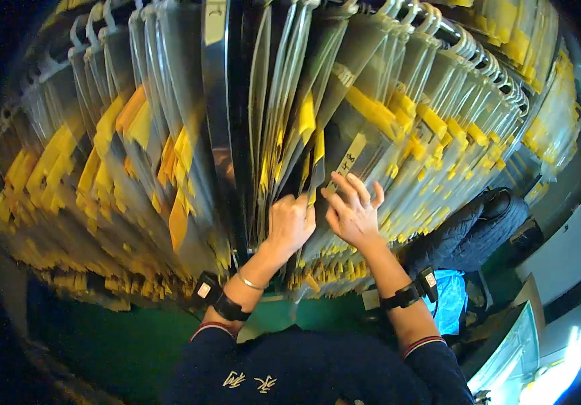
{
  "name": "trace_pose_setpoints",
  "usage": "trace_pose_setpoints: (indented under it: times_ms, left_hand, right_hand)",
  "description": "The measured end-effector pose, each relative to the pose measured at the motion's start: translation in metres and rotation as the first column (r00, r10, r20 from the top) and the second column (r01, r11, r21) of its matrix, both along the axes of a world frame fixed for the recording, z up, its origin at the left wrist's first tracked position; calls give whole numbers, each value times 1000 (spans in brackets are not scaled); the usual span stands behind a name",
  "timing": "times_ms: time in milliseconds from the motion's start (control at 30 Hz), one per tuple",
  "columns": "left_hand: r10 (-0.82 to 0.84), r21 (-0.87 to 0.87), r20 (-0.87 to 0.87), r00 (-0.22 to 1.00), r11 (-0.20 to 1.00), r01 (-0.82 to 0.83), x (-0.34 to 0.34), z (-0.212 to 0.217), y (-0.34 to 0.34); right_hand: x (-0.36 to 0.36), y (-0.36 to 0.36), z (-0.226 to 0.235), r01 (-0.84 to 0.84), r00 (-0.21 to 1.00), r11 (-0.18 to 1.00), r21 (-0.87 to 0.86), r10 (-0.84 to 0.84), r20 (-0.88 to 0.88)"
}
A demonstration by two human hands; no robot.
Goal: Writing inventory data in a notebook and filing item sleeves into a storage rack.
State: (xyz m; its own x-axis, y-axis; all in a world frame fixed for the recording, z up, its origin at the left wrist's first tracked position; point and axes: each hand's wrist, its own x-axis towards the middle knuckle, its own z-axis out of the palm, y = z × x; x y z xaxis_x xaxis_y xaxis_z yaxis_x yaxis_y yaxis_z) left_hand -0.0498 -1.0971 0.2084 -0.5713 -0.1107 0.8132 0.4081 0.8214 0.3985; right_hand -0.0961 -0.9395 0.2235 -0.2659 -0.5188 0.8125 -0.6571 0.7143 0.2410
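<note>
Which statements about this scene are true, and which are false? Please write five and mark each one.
1. The left hand is curled, among hanging clear sleeves. True.
2. The right hand is closed in a tight fist. False: its fingers are spread apart.
3. Each forearm wears a black band. True.
4. The dark quilted item is at the picture's left. False: it is at the right.
5. Yellow pieces show only to the right of the dark upright bar. False: they show on both sides.
</note>
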Motion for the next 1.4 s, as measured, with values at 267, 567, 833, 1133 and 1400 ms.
trace_pose_setpoints:
  times_ms: [267,567,833,1133,1400]
  left_hand:
    - [-86,42,-77,993,995,90,71,62,16]
    - [80,-80,98,992,994,-73,112,8,39]
    - [-510,57,418,752,841,539,128,6,48]
    - [-787,859,59,614,353,370,93,-62,9]
    - [-960,781,4,280,-172,-601,80,-178,-7]
  right_hand:
    - [-10,6,-3,-62,998,998,3,62,23]
    - [50,38,-4,-447,797,873,-194,487,356]
    - [105,42,-76,-339,618,840,-424,538,573]
    - [106,-3,-61,160,814,686,-710,316,488]
    - [170,0,-51,378,809,655,-655,110,577]
